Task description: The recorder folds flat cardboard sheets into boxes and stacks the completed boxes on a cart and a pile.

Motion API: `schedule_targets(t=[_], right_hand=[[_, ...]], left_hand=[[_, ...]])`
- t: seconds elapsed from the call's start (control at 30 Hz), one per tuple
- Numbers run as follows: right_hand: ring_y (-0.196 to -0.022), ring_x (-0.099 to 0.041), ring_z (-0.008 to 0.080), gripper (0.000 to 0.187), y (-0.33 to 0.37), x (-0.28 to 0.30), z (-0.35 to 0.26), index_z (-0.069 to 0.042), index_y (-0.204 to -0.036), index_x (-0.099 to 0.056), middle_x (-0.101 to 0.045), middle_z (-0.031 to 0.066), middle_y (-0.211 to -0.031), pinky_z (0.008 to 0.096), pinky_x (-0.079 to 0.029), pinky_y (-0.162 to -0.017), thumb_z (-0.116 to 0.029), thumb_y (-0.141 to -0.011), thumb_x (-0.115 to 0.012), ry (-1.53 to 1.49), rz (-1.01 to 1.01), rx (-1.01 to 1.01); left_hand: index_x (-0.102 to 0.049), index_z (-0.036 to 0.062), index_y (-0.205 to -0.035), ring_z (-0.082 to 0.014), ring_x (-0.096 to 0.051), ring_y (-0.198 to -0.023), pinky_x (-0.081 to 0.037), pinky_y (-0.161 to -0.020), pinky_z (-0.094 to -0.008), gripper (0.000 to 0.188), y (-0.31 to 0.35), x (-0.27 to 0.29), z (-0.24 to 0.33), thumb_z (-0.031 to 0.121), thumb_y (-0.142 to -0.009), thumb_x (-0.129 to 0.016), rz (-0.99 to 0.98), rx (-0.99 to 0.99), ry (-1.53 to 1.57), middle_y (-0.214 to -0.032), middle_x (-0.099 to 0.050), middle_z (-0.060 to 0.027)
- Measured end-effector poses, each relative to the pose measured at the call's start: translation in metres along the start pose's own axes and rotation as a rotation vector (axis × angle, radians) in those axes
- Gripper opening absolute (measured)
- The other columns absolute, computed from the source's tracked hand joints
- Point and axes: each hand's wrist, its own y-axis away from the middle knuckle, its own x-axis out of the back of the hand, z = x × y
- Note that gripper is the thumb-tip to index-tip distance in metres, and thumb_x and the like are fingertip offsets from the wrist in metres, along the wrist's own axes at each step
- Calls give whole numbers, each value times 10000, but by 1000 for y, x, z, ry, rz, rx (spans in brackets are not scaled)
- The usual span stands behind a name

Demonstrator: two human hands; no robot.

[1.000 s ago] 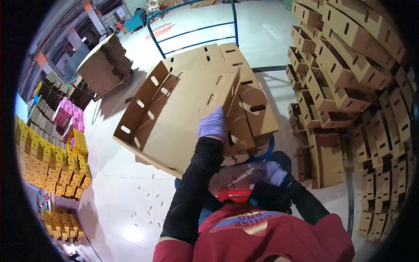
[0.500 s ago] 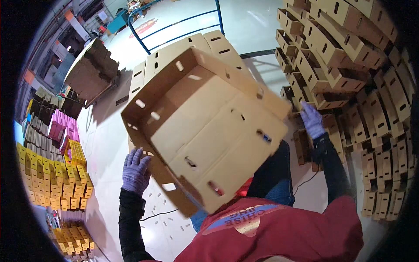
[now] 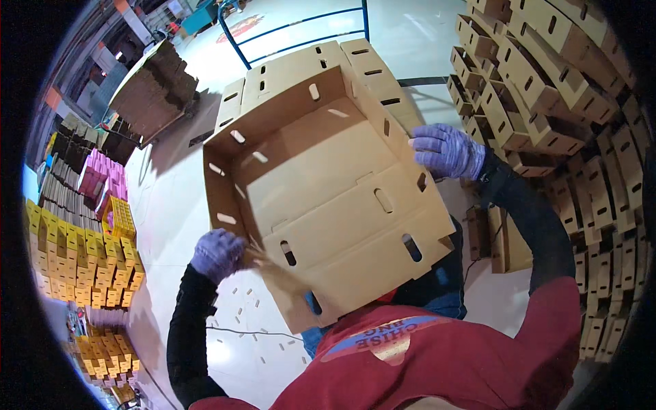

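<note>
A brown cardboard box (image 3: 328,184), partly folded, lies tilted in front of me. Its far and side walls stand up, while the near flap (image 3: 355,280) with its oval slots spreads flat toward my body. At the near end of the left wall, my left hand (image 3: 217,255) in a purple glove is curled closed on the cardboard edge; its fingertips are partly blurred. My right hand (image 3: 447,152), gloved alike, rests with fingers stretched out against the top and outer side of the right wall.
Beneath the box lies more flat slotted cardboard (image 3: 287,78), with a blue metal rail (image 3: 301,33) behind it. Stacked open boxes (image 3: 526,89) rise on the right. At left stand yellow cartons (image 3: 82,266), pink ones (image 3: 102,174) and a loaded pallet (image 3: 154,92). Small cardboard scraps (image 3: 249,311) dot the floor.
The box has turned a little counterclockwise. My right hand has come in from the right onto its right wall. My left hand has shifted lower and closed on the left edge.
</note>
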Motion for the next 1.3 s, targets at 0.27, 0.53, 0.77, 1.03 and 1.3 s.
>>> schedule_targets(t=[0.27, 0.53, 0.77, 1.03, 1.3], right_hand=[[-809, -545, 253, 470, -70, -12, -28, -100, -730, -587, -541, 78, -769, 367, -441, -650, -552, -613, -641, 224, -284, -400], [-940, -492, 264, 441, -65, -30, -48, -128, -980, -564, -536, 74, -945, 400, -416, -804, -466, -704, -628, 153, -158, -705], [-1094, -461, 254, 669, 75, -18, -141, -120, -1352, -267, -429, 114, -1242, 397, -362, -927, -411, -833, -573, -893, -170, -1401], [-1055, -502, 172, 968, 31, 55, -117, -106, -1415, -126, -465, 107, -1236, 308, -418, -900, -285, -701, -755, -1446, 368, -1079], [-1290, -305, 290, 774, -19, 2, -11, -50, -1337, -346, -402, 176, -1324, 374, -255, -1056, -381, -730, -695, -550, 227, -674]], left_hand=[[-374, 184, -1307, -312, -611, -821, -494, -678, -403, 668, -93, 1, 41, 426, -742, -636, 301, 107, 214, -976, -607, -152], [-419, 222, -1285, -297, -610, -833, -510, -698, -382, 463, -150, 0, 78, 159, -836, -513, 557, -113, 120, -1019, -596, -120], [-468, 185, -1207, -301, -592, -841, -492, -705, -403, 352, -152, 16, 85, 154, -857, -491, 285, -47, 421, -959, -586, -110], [-497, 173, -1169, -339, -591, -785, -498, -650, -418, 315, -161, 14, 74, 167, -855, -503, 238, -173, 463, -932, -577, -123], [-490, 108, -1233, -217, -524, -1010, -457, -826, -314, 432, -172, 2, 53, 10, -821, -578, 45, -332, 1007, -1020, -535, -116]])
